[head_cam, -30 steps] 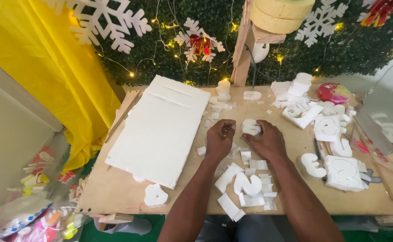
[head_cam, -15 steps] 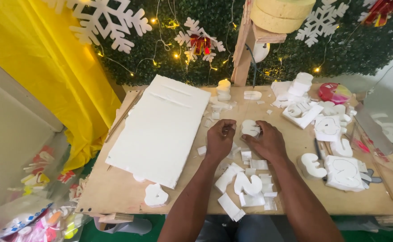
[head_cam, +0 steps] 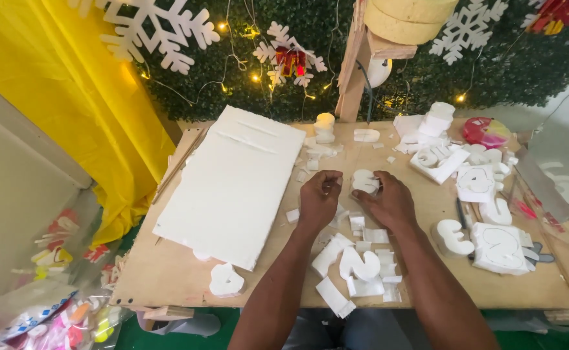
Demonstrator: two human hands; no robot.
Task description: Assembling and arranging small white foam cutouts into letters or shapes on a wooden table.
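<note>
A wooden table (head_cam: 168, 272) carries the work, in front of a green hedge wall (head_cam: 310, 71) hung with white snowflakes (head_cam: 151, 29) and small lights. A large white foam sheet (head_cam: 232, 185) lies flat on the table's left half. Finished foam cutouts (head_cam: 476, 185) sit grouped at the right. Foam scraps (head_cam: 356, 269) lie scattered at the near edge, between the forearms. At table centre, the right hand (head_cam: 391, 201) grips a small white foam piece (head_cam: 364, 182) by its right side, fingers curled around it. The left hand (head_cam: 319, 198), just beside the piece, is curled into a loose fist; contact with the piece cannot be confirmed.
</note>
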